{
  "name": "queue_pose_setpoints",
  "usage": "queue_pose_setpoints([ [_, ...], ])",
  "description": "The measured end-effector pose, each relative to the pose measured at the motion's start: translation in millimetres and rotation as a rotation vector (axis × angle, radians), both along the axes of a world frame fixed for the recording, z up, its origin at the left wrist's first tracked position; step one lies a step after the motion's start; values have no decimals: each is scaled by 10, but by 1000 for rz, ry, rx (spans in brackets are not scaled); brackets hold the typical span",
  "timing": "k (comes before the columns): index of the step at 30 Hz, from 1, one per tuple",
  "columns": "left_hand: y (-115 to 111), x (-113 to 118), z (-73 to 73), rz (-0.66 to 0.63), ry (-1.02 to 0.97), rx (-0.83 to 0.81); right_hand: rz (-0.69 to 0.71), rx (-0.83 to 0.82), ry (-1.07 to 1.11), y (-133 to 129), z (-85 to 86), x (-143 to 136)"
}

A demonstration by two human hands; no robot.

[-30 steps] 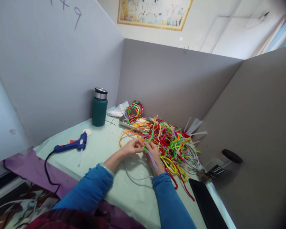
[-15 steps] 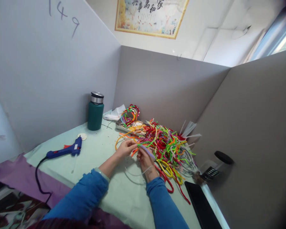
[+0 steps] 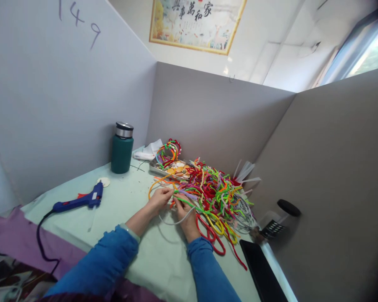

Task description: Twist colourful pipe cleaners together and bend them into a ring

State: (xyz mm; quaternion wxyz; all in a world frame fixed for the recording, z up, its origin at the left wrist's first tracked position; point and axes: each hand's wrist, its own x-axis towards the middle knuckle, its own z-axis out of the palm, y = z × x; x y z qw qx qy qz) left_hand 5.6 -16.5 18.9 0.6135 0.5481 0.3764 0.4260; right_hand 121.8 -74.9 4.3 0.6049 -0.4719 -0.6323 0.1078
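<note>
My left hand [image 3: 160,200] is closed in a pinch on the end where a green pipe cleaner [image 3: 190,204] and a lilac pipe cleaner [image 3: 188,195] meet. Close beside it, the fingers of my right hand [image 3: 185,214] pinch the green pipe cleaner, whose long end trails off to the right. A thin pale grey strand [image 3: 175,223] hangs in a curve below both hands, over the table. How the strands join is hidden by my fingertips. Just beyond the hands lies a tangled heap of coloured pipe cleaners [image 3: 219,184].
A metal tray [image 3: 159,170] holds round orange and white pieces and a bundle of coloured rings [image 3: 169,153]. To the left are a green flask [image 3: 122,151] and a blue glue gun [image 3: 78,202] with its cord. Red loops [image 3: 212,237] and a black flat object [image 3: 261,272] lie at right.
The green pipe cleaner now stretches out to the right across my right hand, where before only a short green bit showed. The lilac one lies flatter beyond the fingers. The view has shifted slightly.
</note>
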Motion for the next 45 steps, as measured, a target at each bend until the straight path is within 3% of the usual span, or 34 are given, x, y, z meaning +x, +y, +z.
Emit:
queue_pose_setpoints([
  [6,62,-5,-62,19,258,433,-119,-8,48,34,-70,16],
  [9,68,-4,-82,-24,325,517,-154,0,30,39,-95,13],
  [13,75,6,-104,-36,291,525,-86,-1,43,23,-75,9],
  [16,80,-2,-99,-2,231,442,-57,12,32,-5,-36,10],
  [19,67,-15,-66,53,181,314,-120,2,-17,-31,-5,16],
  [26,-24,-9,47,-10,139,35,-288,-60,48,-6,37,44],
  [39,27,-130,153,-404,-244,-460,1,-124,429,108,-55,76],
  [45,35,-164,145,-525,-301,-537,165,-170,482,19,21,75],
])
